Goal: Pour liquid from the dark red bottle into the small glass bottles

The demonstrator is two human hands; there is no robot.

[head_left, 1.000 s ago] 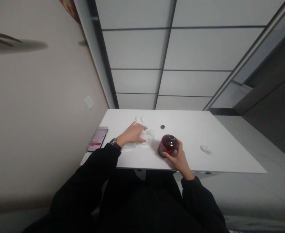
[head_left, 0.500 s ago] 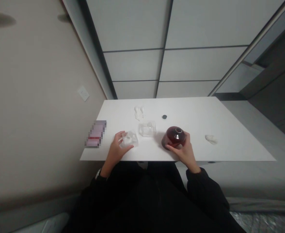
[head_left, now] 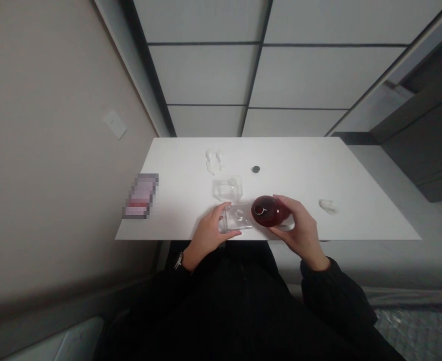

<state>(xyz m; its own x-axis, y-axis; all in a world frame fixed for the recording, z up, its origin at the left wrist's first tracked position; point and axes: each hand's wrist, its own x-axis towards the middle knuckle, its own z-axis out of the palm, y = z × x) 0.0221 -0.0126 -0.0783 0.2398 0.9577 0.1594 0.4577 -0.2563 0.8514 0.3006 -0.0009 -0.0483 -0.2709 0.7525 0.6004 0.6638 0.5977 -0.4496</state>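
In my right hand [head_left: 298, 225] is a rounded dark red glass bottle [head_left: 268, 211], tilted so that its open mouth points left. Fingers of my left hand [head_left: 210, 231] grip a clear plastic box [head_left: 239, 216] from its left side. The box sits near the table's front edge, its right end close by the bottle. I cannot tell whether the two touch. Just beyond it stands a second clear container [head_left: 227, 189]. A small dark round cap [head_left: 256, 169] lies farther back on the table.
The white table [head_left: 364, 210] bears a pair of small white cord-like items [head_left: 214, 161] at the back and a crumpled whitish piece [head_left: 328, 206] on the right. A blurred pink package [head_left: 141, 196] lies at the left edge, beside the wall [head_left: 55, 150].
The clear box has moved right in my left hand, toward the bottle. My right hand has tipped the bottle over to the left. The camera view has shifted slightly.
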